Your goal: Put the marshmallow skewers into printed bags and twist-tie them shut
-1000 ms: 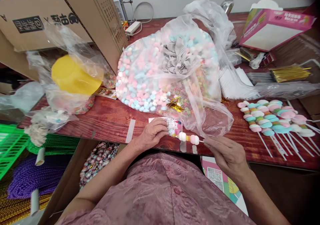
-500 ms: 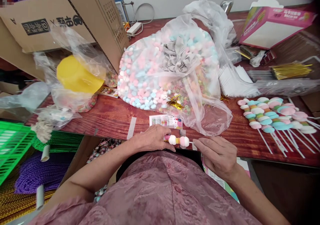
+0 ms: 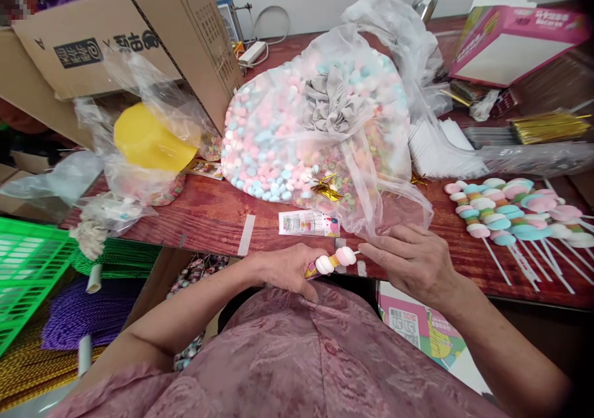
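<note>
Near the table's front edge, my left hand (image 3: 290,269) is closed around a small purple and yellow wrapper (image 3: 310,271), most of it hidden by the fingers. From that wrapper sticks out a marshmallow skewer (image 3: 334,261) with white and pink marshmallows and orange-yellow gummy pieces between them. My right hand (image 3: 411,263) pinches the white stick of the skewer at its right end. Just behind the hands lies a printed packet (image 3: 306,223), flat on the table. A big clear bag of pink, white and blue marshmallows (image 3: 264,140) fills the middle, with gummy rings in its front part.
Finished marshmallow skewers (image 3: 515,211) lie piled at the right. Behind them are white sheets (image 3: 445,152), gold twist ties (image 3: 550,127) and a pink box (image 3: 515,44). At left stand a cardboard box (image 3: 111,41), a yellow scoop-like piece (image 3: 151,136) and a green basket (image 3: 32,276).
The skewer has tilted, its stick end now higher. My right hand has moved slightly up and its fingers are more stretched. The camera view has shifted a little.
</note>
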`<state>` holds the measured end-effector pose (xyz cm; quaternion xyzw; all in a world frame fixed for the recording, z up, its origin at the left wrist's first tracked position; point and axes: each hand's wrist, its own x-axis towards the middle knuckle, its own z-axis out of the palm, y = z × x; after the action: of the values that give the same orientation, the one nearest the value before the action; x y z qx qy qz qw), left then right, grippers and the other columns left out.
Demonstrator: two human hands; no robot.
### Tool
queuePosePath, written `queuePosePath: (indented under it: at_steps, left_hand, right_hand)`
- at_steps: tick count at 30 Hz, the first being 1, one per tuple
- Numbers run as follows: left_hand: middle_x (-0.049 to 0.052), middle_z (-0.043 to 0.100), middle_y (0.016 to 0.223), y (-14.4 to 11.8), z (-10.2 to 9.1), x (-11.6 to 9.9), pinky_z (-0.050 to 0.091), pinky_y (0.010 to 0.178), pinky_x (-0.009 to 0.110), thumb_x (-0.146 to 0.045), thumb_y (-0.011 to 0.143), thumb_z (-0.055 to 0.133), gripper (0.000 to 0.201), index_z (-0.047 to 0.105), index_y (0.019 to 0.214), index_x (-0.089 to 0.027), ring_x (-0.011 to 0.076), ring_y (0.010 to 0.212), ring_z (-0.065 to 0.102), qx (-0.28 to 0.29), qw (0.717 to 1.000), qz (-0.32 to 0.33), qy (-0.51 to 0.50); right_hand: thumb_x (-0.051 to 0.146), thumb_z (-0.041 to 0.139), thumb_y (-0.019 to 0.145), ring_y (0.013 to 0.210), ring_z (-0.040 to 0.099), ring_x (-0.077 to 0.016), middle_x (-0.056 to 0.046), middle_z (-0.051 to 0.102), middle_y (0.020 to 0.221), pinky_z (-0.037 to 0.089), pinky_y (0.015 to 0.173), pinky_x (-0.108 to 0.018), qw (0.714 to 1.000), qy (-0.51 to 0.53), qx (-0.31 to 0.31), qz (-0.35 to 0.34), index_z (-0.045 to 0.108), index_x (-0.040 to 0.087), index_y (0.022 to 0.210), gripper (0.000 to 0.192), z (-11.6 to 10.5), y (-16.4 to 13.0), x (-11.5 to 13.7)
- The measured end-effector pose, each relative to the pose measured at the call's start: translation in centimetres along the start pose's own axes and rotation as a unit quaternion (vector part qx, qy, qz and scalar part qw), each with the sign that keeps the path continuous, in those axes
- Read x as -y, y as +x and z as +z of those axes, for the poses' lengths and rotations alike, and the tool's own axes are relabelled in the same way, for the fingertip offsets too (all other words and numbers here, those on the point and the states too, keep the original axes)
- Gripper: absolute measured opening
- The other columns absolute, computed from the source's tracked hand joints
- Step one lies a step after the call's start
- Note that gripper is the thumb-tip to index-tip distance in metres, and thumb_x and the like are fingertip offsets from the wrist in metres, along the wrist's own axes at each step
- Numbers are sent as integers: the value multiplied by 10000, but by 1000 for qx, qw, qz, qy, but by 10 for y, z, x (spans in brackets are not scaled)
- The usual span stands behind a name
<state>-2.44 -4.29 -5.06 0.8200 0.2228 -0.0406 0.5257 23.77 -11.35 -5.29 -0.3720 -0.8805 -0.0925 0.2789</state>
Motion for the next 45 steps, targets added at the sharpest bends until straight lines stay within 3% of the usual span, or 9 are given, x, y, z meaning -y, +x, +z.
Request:
queuePosePath:
  at_steps: [8, 19, 23, 26, 31, 35, 37, 41, 45]
  left_hand:
    - [11, 660, 1074, 6, 0, -4, 473, 843, 295, -244, 561, 880, 668, 601, 1168, -213, 238, 1001, 619, 15, 995, 18, -95]
    - [69, 693, 1096, 20, -1, -7, 480, 762, 328, -240, 662, 777, 758, 467, 1354, -240, 275, 944, 668, -67, 995, 16, 69]
    - [89, 707, 936, 26, -4, -5, 468, 725, 349, -187, 745, 684, 698, 425, 1394, -201, 317, 873, 678, -118, 967, -33, 222]
    - [112, 706, 935, 33, -1, 1, 468, 782, 381, -91, 761, 602, 751, 339, 1460, -167, 331, 910, 678, -130, 942, -35, 306]
    - [164, 582, 1312, 30, -15, -1, 419, 976, 427, -280, 767, 714, 904, 210, 1514, -213, 344, 1226, 549, -116, 938, 36, 324]
    - [166, 418, 1495, 12, -41, 7, 335, 1076, 464, -372, 638, 833, 1050, 240, 1493, -236, 381, 1373, 389, -145, 924, 13, 353]
    - [167, 493, 1427, 5, -46, 16, 363, 1049, 447, -334, 670, 812, 886, 369, 1426, -203, 369, 1317, 453, -154, 916, -6, 371]
    - [147, 686, 1062, 0, -35, 24, 462, 854, 390, -244, 839, 609, 277, 607, 1103, -158, 314, 1014, 642, -132, 908, -86, 388]
    - [117, 704, 951, 6, -22, 10, 462, 736, 356, -223, 842, 537, 207, 614, 1028, -178, 298, 903, 665, -106, 910, -138, 377]
  right_hand:
    - [148, 494, 932, 759, 592, -142, -4, 735, 925, 425, 667, -305, 1000, 5, -3, -4, 655, 265, 1097, 258, -3, -13, -7]
    - [24, 400, 870, 633, 539, -139, -18, 632, 715, 367, 587, -285, 999, 36, 15, 37, 631, 187, 879, 283, 8, 1, 22]
    - [46, 422, 876, 587, 544, -145, -12, 609, 663, 375, 563, -277, 992, 12, 19, 121, 624, 179, 851, 243, 23, 2, 31]
    - [112, 457, 925, 599, 586, -142, -16, 650, 690, 418, 574, -263, 978, 79, 6, 195, 637, 181, 871, 201, 41, 2, 37]
    - [162, 506, 932, 653, 639, -156, -33, 701, 765, 485, 617, -275, 947, 153, -71, 273, 667, 198, 912, 166, 63, 1, 41]
    - [128, 547, 901, 666, 639, -156, -27, 700, 761, 494, 623, -284, 938, 166, -132, 274, 659, 201, 904, 134, 63, -4, 39]
    - [95, 566, 884, 658, 627, -150, -19, 692, 749, 488, 622, -282, 940, 168, -146, 257, 652, 202, 912, 139, 61, -5, 38]
    - [52, 576, 862, 652, 608, -146, -22, 679, 745, 466, 617, -277, 953, 147, -149, 221, 649, 185, 960, 181, 57, -4, 38]
    - [34, 541, 860, 665, 585, -152, -39, 666, 746, 433, 622, -279, 974, 78, -116, 178, 649, 158, 957, 191, 54, 4, 41]
